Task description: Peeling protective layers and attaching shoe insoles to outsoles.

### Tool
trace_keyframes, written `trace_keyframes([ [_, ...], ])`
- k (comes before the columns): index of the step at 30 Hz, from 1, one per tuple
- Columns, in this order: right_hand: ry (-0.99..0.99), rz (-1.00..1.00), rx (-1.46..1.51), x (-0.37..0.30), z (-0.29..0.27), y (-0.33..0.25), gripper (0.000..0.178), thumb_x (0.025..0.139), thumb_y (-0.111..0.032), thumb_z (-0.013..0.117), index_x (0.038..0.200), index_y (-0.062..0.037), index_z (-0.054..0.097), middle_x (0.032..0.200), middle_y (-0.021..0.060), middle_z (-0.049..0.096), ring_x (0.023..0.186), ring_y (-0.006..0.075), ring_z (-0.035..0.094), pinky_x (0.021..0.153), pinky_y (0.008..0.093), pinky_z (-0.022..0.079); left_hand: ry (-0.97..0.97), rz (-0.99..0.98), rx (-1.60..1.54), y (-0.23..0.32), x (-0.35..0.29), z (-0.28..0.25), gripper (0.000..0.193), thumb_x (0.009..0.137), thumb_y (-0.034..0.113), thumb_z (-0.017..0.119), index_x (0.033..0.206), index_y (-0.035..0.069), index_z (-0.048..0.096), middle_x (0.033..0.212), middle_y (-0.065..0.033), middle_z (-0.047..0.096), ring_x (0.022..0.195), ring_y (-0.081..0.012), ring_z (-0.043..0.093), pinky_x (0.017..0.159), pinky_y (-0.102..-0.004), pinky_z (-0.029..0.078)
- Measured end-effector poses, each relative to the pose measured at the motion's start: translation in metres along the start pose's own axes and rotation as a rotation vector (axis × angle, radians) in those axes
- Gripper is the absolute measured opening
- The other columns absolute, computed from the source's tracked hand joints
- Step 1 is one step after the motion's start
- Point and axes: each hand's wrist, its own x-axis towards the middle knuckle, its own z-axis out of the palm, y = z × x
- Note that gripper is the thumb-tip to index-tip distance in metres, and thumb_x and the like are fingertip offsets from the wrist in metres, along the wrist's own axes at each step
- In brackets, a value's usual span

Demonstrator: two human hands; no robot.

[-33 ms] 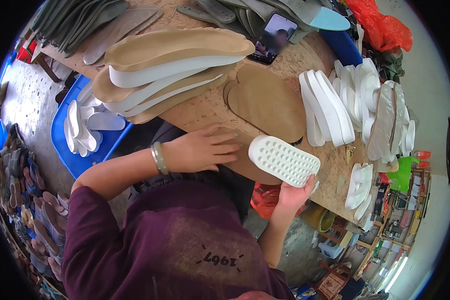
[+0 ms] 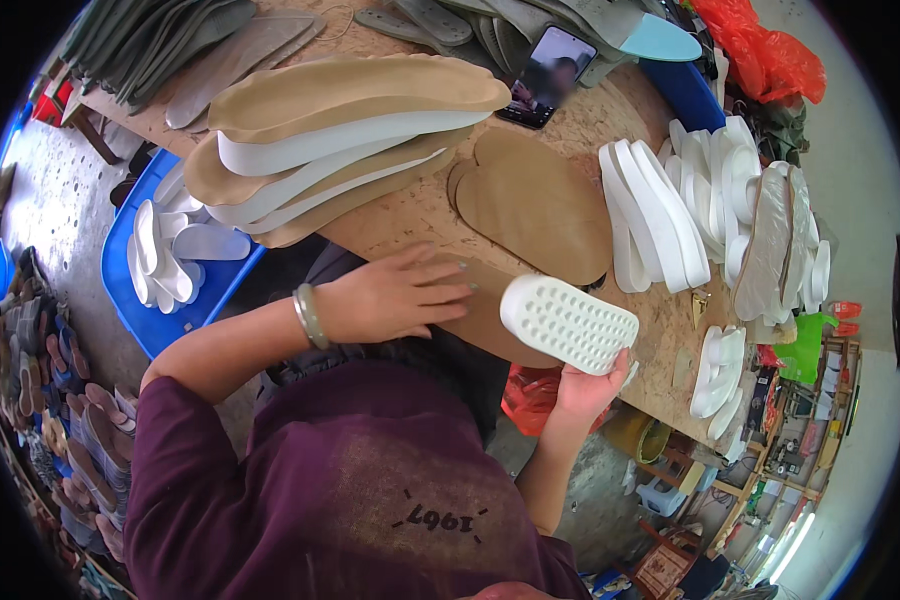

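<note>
My right hand (image 2: 590, 388) grips a white shoe sole (image 2: 570, 322) by its near right end, with the dimpled side showing. Next to the sole, a brown insole (image 2: 495, 318) lies at the table's near edge, partly covered by the sole. My left hand (image 2: 395, 300), a pale bangle (image 2: 310, 315) on its wrist, has its fingers spread at the insole's left end. Nothing is held in it, and whether it touches the insole I cannot tell. Flat brown insoles (image 2: 535, 205) overlap just beyond.
Brown-topped white soles (image 2: 355, 95) are stacked at the far left of the table. White soles (image 2: 660, 215) stand in a row at the right. A lit phone (image 2: 548, 78) leans at the back. A blue bin (image 2: 155, 325) with white soles sits left of the table.
My left hand has shifted slightly left, away from the white sole. The sole has tilted very slightly in my right hand.
</note>
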Motion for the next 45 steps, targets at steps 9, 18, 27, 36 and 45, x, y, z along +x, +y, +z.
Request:
trace_keyframes([
  [9, -0.104, -0.066, 0.005, -0.005, -0.001, -0.006, 0.047, 0.102, -0.031, 0.043, 0.141, -0.0060, 0.048, 0.145, 0.0128, 0.051, 0.134, 0.0335, 0.047, 0.112, 0.0545, 0.034, 0.219, -0.154, -0.097, -0.003, -0.018, -0.017, 0.058, 0.085, 0.041, 0.068, 0.132, 0.008, 0.056, 0.135, -0.0134, 0.056, 0.126, -0.0323, 0.052, 0.108, -0.0507, 0.039],
  [18, 0.044, -0.060, -0.347, -0.072, 0.027, 0.034, 0.051, 0.099, -0.022, 0.048, 0.144, -0.0022, 0.038, 0.140, 0.0168, 0.051, 0.127, 0.0312, 0.052, 0.109, 0.0495, 0.039, 0.151, -0.571, -1.888, 0.061, -0.026, -0.010, 0.056, 0.099, 0.025, 0.060, 0.143, -0.001, 0.037, 0.121, -0.0059, 0.059, 0.105, -0.0108, 0.057, 0.093, -0.0274, 0.047],
  [27, 0.041, -0.060, -0.687, -0.027, 0.036, 0.000, 0.049, 0.091, -0.006, 0.059, 0.138, 0.0038, 0.045, 0.123, 0.0187, 0.062, 0.113, 0.0289, 0.062, 0.100, 0.0428, 0.049, 0.395, -0.439, -0.975, 0.019, -0.036, -0.036, 0.053, 0.096, 0.036, 0.059, 0.133, -0.003, 0.052, 0.113, -0.0111, 0.066, 0.100, -0.0215, 0.062, 0.088, -0.0354, 0.049],
  [36, 0.025, 0.001, -0.630, 0.015, 0.036, 0.030, 0.045, 0.093, -0.005, 0.058, 0.136, 0.0029, 0.048, 0.127, 0.0180, 0.061, 0.117, 0.0283, 0.061, 0.103, 0.0437, 0.048, 0.427, -0.380, 0.002, -0.010, -0.044, -0.020, 0.025, 0.075, 0.010, 0.069, 0.100, 0.009, 0.068, 0.105, -0.0025, 0.063, 0.099, -0.0216, 0.059, 0.085, -0.0356, 0.050],
  [45, -0.025, 0.023, -0.670, 0.019, 0.031, 0.031, 0.043, 0.097, -0.007, 0.055, 0.138, 0.0035, 0.046, 0.133, 0.0191, 0.058, 0.123, 0.0300, 0.057, 0.105, 0.0459, 0.046, 0.480, -0.394, 0.007, -0.012, -0.047, -0.009, 0.031, 0.067, 0.006, 0.068, 0.098, 0.011, 0.072, 0.105, 0.0003, 0.063, 0.098, -0.0203, 0.059, 0.084, -0.0347, 0.049],
])
